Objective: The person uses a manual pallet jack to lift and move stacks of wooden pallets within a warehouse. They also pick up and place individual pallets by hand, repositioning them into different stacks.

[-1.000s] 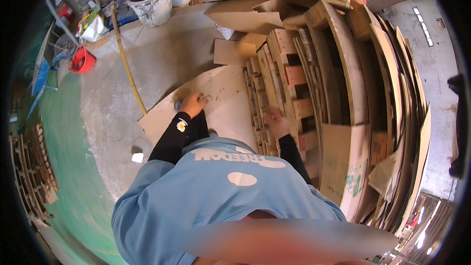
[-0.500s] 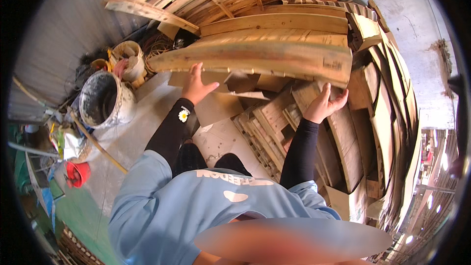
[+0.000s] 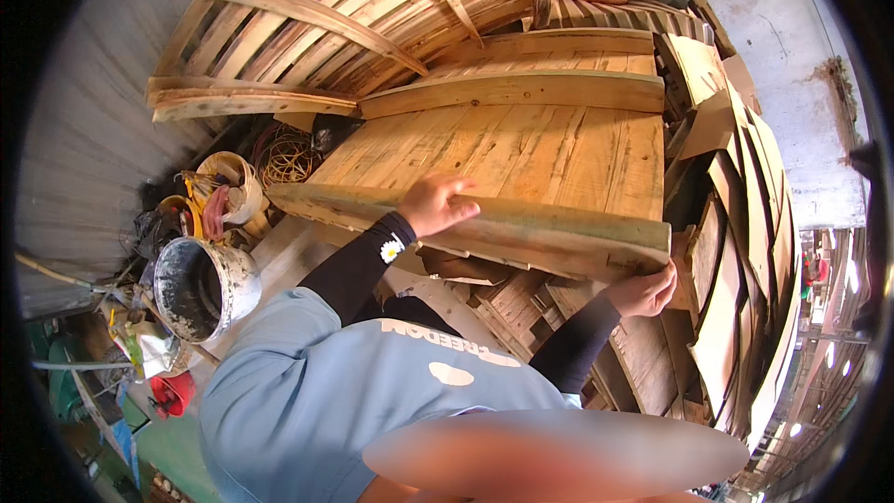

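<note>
A wooden pallet (image 3: 484, 149), a deck of boards with upright beams across it, lies in front of me. Along its near edge runs a thick beam (image 3: 521, 233). My right hand (image 3: 644, 292) is curled around the lower right end of this beam, with part of the fingers hidden. Above the beam's middle, my left hand (image 3: 440, 207) is open, thumb and fingers apart, slightly blurred; whether it touches the wood I cannot tell. A slatted wooden pallet (image 3: 321, 19) leans behind at the far left.
Flattened cardboard sheets (image 3: 745, 224) stand along the right side. More pallet wood (image 3: 512, 317) lies below the near beam. On the left are a stained bucket (image 3: 237, 289), another bucket (image 3: 247, 210), coiled yellow strapping (image 3: 289, 156) and a red container (image 3: 173, 394).
The near beam has come down toward me, exposing more of the deck. My left hand moved right and over the beam; my right hand went lower and closed around its end.
</note>
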{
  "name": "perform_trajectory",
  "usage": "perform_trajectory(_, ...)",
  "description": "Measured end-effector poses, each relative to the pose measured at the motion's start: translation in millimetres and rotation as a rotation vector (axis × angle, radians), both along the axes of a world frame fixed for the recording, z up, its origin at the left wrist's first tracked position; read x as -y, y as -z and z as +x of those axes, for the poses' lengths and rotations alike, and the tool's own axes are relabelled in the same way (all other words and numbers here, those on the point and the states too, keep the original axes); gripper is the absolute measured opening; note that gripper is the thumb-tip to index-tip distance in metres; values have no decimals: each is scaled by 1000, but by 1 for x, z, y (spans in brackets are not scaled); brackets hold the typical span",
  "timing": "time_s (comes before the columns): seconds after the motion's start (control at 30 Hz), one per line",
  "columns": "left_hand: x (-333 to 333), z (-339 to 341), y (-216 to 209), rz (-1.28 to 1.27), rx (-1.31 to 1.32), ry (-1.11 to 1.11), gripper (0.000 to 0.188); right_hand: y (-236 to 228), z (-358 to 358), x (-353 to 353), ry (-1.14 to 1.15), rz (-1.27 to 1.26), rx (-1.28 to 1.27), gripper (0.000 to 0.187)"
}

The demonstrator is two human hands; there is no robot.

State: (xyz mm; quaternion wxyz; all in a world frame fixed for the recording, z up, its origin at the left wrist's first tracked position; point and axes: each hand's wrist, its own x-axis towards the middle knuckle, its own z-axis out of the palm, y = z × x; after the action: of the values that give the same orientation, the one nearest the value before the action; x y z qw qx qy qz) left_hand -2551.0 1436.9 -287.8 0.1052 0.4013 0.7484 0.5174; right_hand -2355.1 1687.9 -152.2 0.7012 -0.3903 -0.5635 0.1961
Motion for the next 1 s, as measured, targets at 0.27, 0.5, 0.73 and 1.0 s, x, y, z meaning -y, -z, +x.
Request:
perform_trajectory(0.27,-11,-7,-19,-5,-182,141,73,-1,-9,4,80,-108,-86,28)
perform_trajectory(0.5,-21,-13,-17,34,-220,139,68,13,-5,13,67,-92,-100,30)
perform_trajectory(0.73,-17,-20,-32,58,-137,199,64,9,-14,25,209,-31,209,49)
perform_trajectory(1.0,11,-59,-67,59,-44,203,62,-44,-58,54,3,-20,29,40)
